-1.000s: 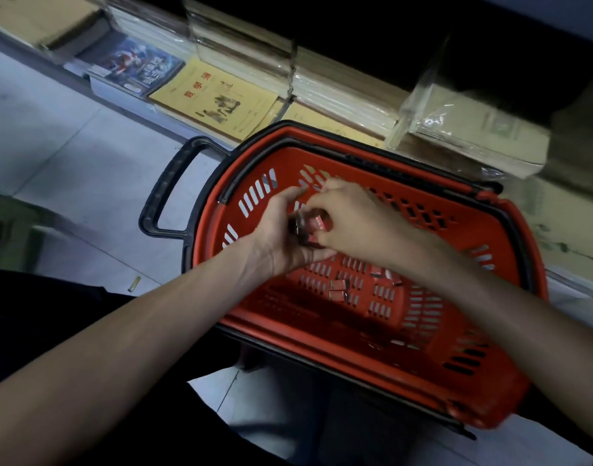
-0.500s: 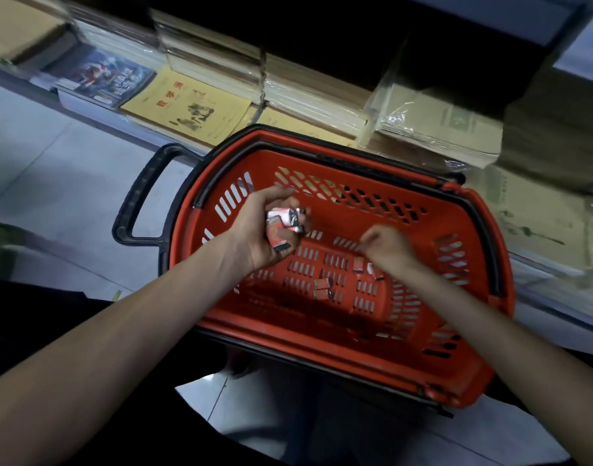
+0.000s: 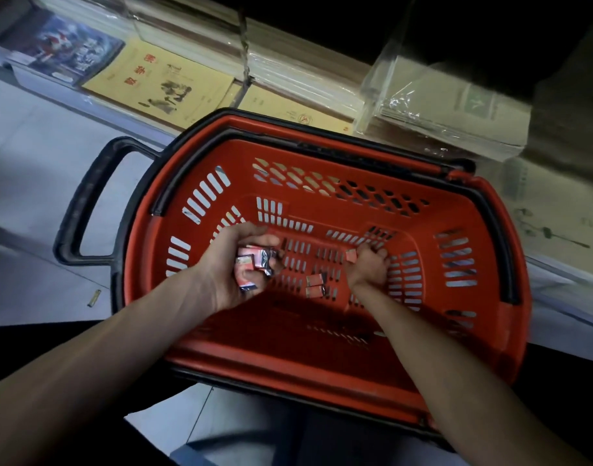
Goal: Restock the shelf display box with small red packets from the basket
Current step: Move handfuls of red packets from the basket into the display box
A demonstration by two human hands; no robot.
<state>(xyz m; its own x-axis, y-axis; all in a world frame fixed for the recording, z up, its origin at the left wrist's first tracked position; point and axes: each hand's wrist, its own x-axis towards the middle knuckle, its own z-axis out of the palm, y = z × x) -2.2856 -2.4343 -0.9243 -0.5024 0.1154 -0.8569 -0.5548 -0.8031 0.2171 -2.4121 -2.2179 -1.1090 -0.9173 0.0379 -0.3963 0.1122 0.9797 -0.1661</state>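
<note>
A red plastic basket point(image 3: 322, 361) with black handles fills the middle of the view. My left hand point(image 3: 227, 270) is cupped inside it, closed around a bunch of small red packets point(image 3: 254, 267). My right hand point(image 3: 370, 265) reaches down to the basket floor further right and pinches one small red packet point(image 3: 351, 255) at its fingertips. Two more red packets point(image 3: 314, 284) lie loose on the basket floor between my hands. No display box is in view.
Behind the basket a low shelf holds yellow exercise books point(image 3: 160, 82), a blue-covered book point(image 3: 59, 48) and plastic-wrapped stacks of paper point(image 3: 446, 105). Pale floor tiles lie to the left, with a small yellowish object point(image 3: 94, 298) on them.
My right hand left my left hand, dropped to the basket floor and took hold of another packet. My left hand stayed cupped on its bunch. The camera moved closer.
</note>
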